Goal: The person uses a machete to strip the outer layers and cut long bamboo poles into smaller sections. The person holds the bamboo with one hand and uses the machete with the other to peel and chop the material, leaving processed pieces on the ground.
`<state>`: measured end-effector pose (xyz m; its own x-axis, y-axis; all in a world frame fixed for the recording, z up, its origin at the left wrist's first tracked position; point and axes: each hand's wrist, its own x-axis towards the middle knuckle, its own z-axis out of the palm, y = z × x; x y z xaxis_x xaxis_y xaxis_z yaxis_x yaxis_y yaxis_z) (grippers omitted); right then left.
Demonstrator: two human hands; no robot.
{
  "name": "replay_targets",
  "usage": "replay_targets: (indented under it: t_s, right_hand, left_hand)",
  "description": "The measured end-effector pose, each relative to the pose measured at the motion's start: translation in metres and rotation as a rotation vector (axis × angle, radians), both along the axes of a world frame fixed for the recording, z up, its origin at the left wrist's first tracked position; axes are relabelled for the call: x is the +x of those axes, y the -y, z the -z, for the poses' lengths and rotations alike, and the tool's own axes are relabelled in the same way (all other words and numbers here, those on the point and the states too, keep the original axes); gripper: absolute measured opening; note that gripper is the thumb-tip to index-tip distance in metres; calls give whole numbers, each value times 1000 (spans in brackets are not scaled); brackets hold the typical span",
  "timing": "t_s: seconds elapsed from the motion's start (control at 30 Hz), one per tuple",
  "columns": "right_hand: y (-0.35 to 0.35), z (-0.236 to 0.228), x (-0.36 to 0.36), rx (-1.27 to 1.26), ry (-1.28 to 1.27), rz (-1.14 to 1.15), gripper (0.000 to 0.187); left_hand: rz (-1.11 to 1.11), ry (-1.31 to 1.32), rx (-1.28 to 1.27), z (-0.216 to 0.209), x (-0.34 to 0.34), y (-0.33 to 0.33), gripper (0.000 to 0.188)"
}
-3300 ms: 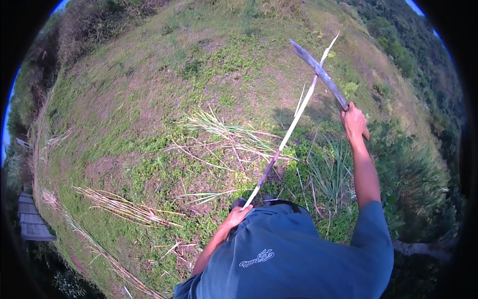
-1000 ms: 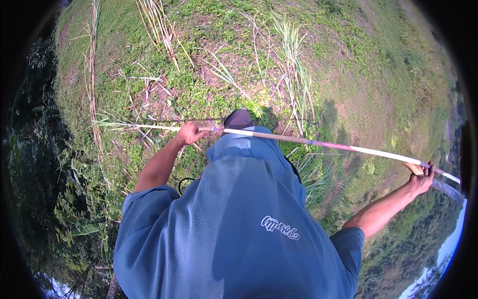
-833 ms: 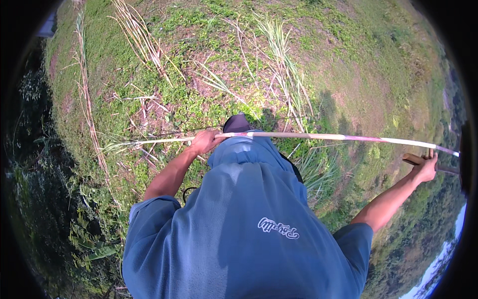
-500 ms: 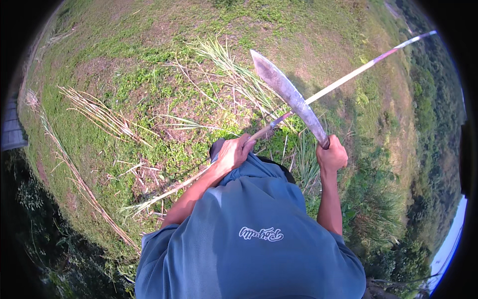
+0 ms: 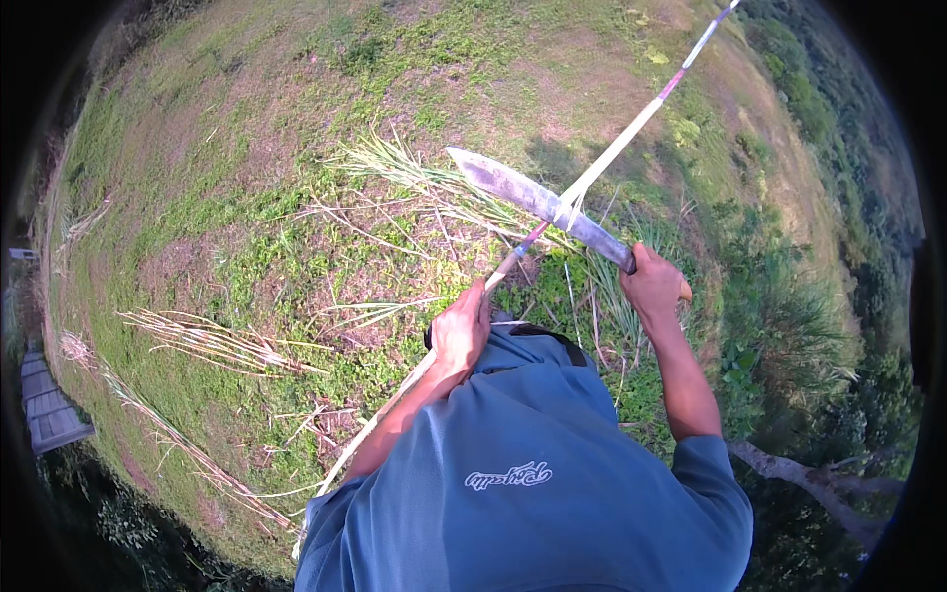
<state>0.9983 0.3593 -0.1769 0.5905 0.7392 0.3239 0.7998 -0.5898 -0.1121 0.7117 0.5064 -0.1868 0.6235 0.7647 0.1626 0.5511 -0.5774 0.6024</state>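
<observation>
In the head view, the long stalk point(image 5: 621, 145) runs slantwise through the middle of the view, its upper length pointing between 1 and 2 o'clock out to the rim and its lower length trailing toward 7 o'clock beside the left forearm. It looks slim and jointed: tan near the left hand point(image 5: 462, 333), purplish just above it, pale and whitish beyond the blade, then pinkish-purple again farther up. A thin pale strip hangs at the crossing.

The left hand is closed round the stalk near the centre. The right hand point(image 5: 653, 284), at about 3 o'clock, is curled tight on the handle of a machete point(image 5: 533, 197), whose grey, mottled blade points to 10 o'clock across the stalk; whether its edge bites in cannot be told. Leafy cuttings point(image 5: 404, 170) lie toward 11 o'clock, and dry stalks point(image 5: 217, 340) toward 9.
</observation>
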Motion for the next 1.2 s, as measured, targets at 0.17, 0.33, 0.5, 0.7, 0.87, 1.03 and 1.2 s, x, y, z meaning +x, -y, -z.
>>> replay_targets:
  t_s: [0.17, 0.33, 0.5, 0.7, 0.87, 1.03, 1.2]
  right_hand:
    - [-11, -2, 66, -95, -164, 377, 17]
    - [-2, 44, 93, -108, -123, 289, 22]
    - [-20, 44, 59, -317, -315, 225, 24]
    - [-15, 57, -21, -231, -501, -47, 22]
    - [-2, 73, -61, -237, -470, -206, 23]
    - [4, 103, -13, -164, -474, 262, 22]
    - [8, 95, 5, -243, -386, 35, 23]
  left_hand:
    - [43, -192, -298, -3, -22, 2, 22]
    - [52, -346, -526, -27, -35, -2, 29]
    - [241, 36, -795, 21, -66, -5, 34]
    - [-15, -230, -1405, -5, -52, -29, 41]
    - [32, -320, -1274, 12, -53, -37, 37]
    - [61, -312, -1135, 29, -65, -22, 36]
    - [122, -428, -881, -3, -53, -14, 46]
